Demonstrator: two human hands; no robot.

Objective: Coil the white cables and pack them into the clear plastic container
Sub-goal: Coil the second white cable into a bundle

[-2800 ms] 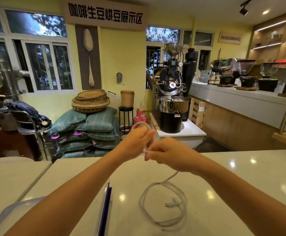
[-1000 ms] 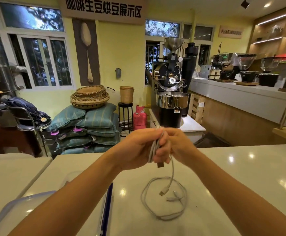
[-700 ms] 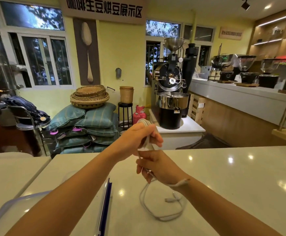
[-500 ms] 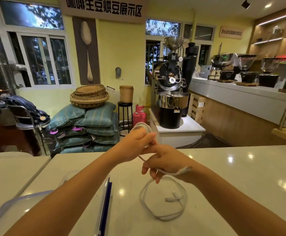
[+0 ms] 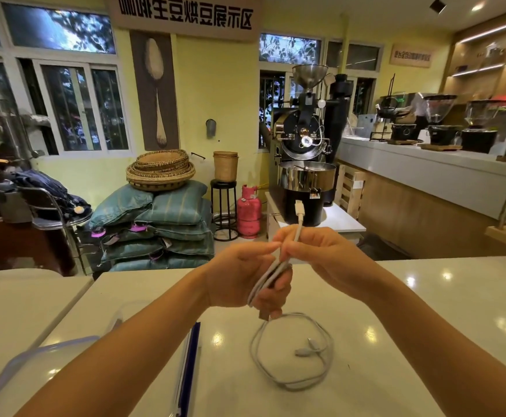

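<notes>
Above the white table I hold a coiled white cable (image 5: 268,279) as a flattened bundle. My left hand (image 5: 239,278) grips the bundle. My right hand (image 5: 321,254) pinches the cable's free end, whose plug (image 5: 299,209) sticks straight up above my fingers. A second white cable (image 5: 291,350) lies in a loose ring on the table just below my hands, both its plugs inside the ring. The clear plastic container (image 5: 20,365) shows at the lower left, partly hidden by my left forearm.
A clear lid with a blue edge (image 5: 188,362) lies on the table between my forearms. A second white table (image 5: 20,299) adjoins on the left. Beyond the table's far edge stand stacked sacks (image 5: 161,227), a pink gas cylinder (image 5: 248,212) and a coffee roaster (image 5: 306,164).
My right hand rose from under the bundle and now holds the cable's end upright, plug on top. The bundle has tilted down in my left hand. The cable on the table has not moved.
</notes>
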